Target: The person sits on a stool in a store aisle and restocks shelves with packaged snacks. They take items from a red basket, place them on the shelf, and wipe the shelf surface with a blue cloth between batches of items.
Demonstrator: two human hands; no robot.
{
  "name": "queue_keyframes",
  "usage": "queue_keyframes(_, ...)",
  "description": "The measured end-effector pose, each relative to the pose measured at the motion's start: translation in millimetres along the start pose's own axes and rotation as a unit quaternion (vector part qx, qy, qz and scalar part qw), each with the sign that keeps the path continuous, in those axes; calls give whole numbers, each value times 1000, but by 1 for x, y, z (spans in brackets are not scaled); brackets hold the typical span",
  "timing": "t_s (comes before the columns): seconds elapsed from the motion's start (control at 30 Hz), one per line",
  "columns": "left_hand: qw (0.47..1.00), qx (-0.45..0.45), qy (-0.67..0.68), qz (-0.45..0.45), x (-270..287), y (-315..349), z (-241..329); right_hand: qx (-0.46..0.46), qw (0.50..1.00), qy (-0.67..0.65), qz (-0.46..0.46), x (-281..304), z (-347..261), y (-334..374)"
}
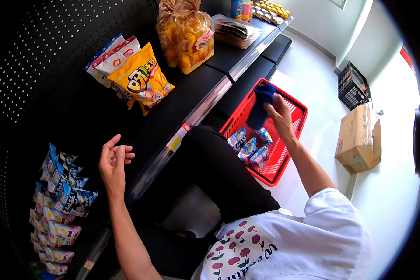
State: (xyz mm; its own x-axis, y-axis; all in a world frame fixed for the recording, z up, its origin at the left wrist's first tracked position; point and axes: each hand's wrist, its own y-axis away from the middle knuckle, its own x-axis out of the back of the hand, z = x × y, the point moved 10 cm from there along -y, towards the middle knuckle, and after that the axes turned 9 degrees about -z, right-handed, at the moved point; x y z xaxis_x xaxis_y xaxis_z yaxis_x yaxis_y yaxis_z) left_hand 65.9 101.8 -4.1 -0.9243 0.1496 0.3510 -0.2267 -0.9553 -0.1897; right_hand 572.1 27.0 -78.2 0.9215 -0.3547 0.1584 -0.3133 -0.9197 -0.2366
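My right hand [281, 115] grips a dark blue cloth [260, 109] that hangs over the red shopping basket [284, 161]. Several small blue snack bags [248, 148] lie inside that basket, below the cloth. My left hand [114, 161] is raised above the black shelf [159, 108] with its fingers loosely bent and apart, holding nothing. Closest to it are a yellow snack bag [142, 79] standing farther back and a stack of small blue and pink snack bags [60, 196] to the left.
Clear bags of yellow packets [186, 39] and a pile of flat packages [235, 30] sit along the shelf. A price rail [205, 105] edges it. On the floor at right are a cardboard box [354, 140] and a black crate [353, 85]. My bent knee lies between shelf and basket.
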Motion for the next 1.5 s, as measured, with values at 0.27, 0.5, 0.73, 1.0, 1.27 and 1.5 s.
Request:
queue_keyframes(0.27, 1000, 12, -14, -9, 4, 11, 5, 97, 940, 324, -55, -124, -4, -111)
queue_keyframes(0.5, 997, 44, -28, -58, -11, 40, 7, 81, 885, 429, -162, -150, -5, -120)
queue_keyframes(0.73, 983, 54, -14, -173, -56, 53, 12, 113, 827, 471, -285, -211, -31, -91)
queue_keyframes(1.0, 947, 0, -113, -301, -107, 90, 16, 175, 754, 476, -417, -316, -72, -29)
queue_keyframes(1.27, 927, 11, -111, -359, -128, 124, 11, 278, 734, 426, -451, -414, -118, 77)
queue_keyframes(1.5, 915, -8, -131, -381, -141, 144, 4, 338, 713, 388, -477, -493, -144, 155)
